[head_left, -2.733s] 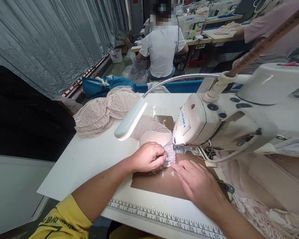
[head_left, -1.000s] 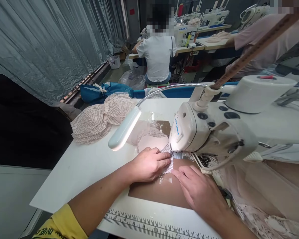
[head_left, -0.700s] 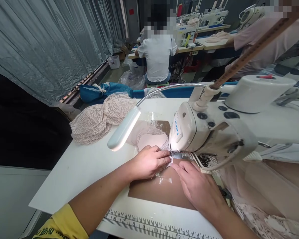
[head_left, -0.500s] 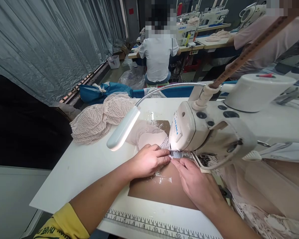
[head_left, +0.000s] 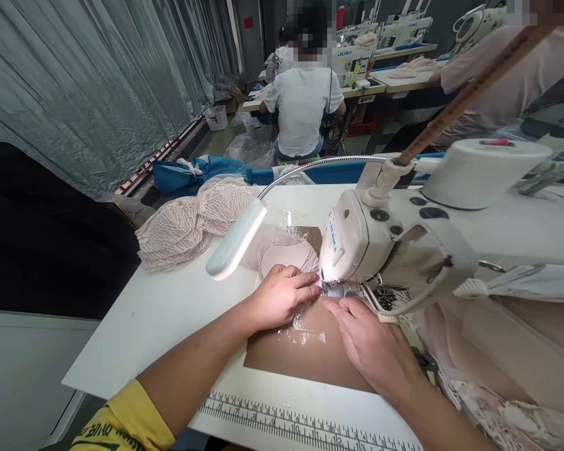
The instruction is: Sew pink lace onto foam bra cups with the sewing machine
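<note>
A pale pink lace-edged bra cup (head_left: pixel 289 254) lies on the sewing machine bed, its near edge running toward the needle. My left hand (head_left: pixel 282 297) presses its fingertips on that edge, left of the presser foot (head_left: pixel 331 290), with thumb and index finger close together. Just right of and below the foot, my right hand (head_left: pixel 373 338) rests on the brown sheet (head_left: pixel 301 357), fingers stretched out and nothing visible between them. The white sewing machine head (head_left: pixel 350 241) stands above both hands and hides part of the stitching area.
A lit lamp (head_left: pixel 237 241) on a bendy neck hangs over the table. Stacked lace cups (head_left: pixel 178 235) lie at its left rear. A printed ruler (head_left: pixel 305 429) runs along the front edge. Lace fabric (head_left: pixel 502 369) drapes at right. People sit at machines beyond.
My right fingertips have drawn slightly away from the left ones, leaving a small gap. The left hand has shifted up a little at the cup edge. The view has moved slightly.
</note>
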A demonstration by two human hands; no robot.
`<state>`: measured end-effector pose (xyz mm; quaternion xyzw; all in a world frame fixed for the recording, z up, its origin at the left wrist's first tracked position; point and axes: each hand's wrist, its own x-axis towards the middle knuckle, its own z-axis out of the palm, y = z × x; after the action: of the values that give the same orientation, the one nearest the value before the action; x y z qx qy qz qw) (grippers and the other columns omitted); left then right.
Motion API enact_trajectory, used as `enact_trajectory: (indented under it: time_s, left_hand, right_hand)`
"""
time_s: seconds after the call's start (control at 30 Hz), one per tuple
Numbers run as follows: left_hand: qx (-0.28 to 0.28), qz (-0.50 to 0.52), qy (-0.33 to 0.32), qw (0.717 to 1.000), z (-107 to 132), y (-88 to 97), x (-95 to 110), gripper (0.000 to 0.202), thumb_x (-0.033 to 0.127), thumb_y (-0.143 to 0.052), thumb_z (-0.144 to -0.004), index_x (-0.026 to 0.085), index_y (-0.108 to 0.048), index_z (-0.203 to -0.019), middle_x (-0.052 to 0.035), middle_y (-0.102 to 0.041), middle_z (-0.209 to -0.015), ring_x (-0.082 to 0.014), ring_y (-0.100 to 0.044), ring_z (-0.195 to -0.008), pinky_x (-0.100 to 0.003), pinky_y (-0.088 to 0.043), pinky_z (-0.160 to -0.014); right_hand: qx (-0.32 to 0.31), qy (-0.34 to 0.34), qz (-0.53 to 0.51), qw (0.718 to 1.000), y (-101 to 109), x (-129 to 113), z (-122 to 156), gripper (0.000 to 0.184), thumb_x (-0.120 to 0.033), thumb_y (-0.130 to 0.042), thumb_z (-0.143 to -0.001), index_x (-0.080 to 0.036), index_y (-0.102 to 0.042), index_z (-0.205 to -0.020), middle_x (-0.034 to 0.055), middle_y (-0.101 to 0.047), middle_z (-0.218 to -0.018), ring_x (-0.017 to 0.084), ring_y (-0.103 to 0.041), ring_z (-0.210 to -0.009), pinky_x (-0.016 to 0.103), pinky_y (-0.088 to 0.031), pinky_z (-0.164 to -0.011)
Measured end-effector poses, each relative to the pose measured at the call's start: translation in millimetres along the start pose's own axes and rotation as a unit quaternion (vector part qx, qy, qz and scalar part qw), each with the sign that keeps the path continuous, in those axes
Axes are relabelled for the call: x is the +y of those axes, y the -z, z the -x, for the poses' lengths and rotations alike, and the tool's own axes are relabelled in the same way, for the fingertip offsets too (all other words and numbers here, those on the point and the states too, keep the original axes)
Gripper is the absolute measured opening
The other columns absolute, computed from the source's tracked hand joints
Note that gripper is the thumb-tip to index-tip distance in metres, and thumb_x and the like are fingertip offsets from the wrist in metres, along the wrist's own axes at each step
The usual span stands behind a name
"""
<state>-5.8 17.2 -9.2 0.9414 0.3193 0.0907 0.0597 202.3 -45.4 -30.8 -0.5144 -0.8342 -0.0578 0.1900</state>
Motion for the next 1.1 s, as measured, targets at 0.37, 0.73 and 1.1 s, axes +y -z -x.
enact_trajectory:
  time_s: [0.37, 0.73, 1.1]
  left_hand:
    - [-0.026, -0.044, 0.033, 0.998, 8, 16.7, 11, 0.036, 0.033, -0.043, -0.093, 0.014, -0.052, -0.122, -0.0143, -0.056, -0.122, -0.0277, -0.05, -0.107, -0.04, -0.045, -0.086]
    - [-0.123, 0.069, 0.038, 0.989, 24, 47.5, 35, 0.036, 0.046, -0.059, -0.082, 0.017, -0.062, -0.103, -0.008, -0.062, -0.098, -0.0222, -0.058, -0.086, -0.031, -0.049, -0.07]
    - [-0.095, 0.051, -0.009, 0.994, 32, 31.3, 36, 0.019, 0.007, -0.05, -0.077, 0.015, -0.061, -0.091, -0.0084, -0.062, -0.096, -0.0207, -0.054, -0.083, -0.031, -0.046, -0.073]
  right_hand:
    - [0.001, -0.014, -0.021, 1.0, 4, -1, -1, 0.037, -0.011, -0.044, -0.087, -0.022, -0.07, -0.111, 0.0063, -0.071, -0.082, 0.017, -0.06, -0.064, 0.027, -0.041, -0.052]
    - [0.006, 0.024, -0.068, 0.997, 8, 1, 1, 0.036, -0.01, -0.04, -0.089, -0.017, -0.069, -0.108, 0.0052, -0.071, -0.086, 0.016, -0.062, -0.07, 0.026, -0.043, -0.057]
    - [0.017, 0.052, -0.059, 0.997, 8, -2, -2, 0.032, -0.009, -0.04, -0.089, -0.016, -0.07, -0.1, 0.0046, -0.068, -0.079, 0.016, -0.056, -0.067, 0.027, -0.04, -0.058]
